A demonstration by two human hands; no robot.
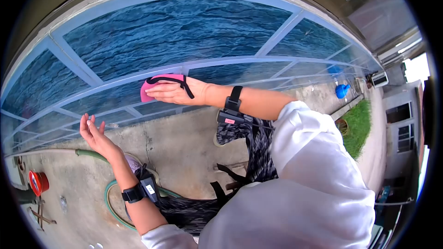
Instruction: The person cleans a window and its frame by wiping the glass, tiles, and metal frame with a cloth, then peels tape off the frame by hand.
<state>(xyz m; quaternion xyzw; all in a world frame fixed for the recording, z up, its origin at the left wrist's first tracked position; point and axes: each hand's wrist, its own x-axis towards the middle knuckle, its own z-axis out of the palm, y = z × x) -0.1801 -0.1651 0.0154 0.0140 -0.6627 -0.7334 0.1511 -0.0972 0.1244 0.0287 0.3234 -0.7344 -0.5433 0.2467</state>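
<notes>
The right hand (179, 94) holds a pink pad (146, 91), best kept flat against the panels (175, 32); the left hand (98, 139) is loosely open.

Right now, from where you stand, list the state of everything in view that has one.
Right hand: laid along the pink pad
Pink pad: banded to that hand
Left hand: open, holding nothing
Wrist straps: fastened
Green hose: uncoupled or connected, cannot tell; partly hidden
Red bucket: contents unclear
Blue-framed panels: wet or dry, cannot tell
</notes>
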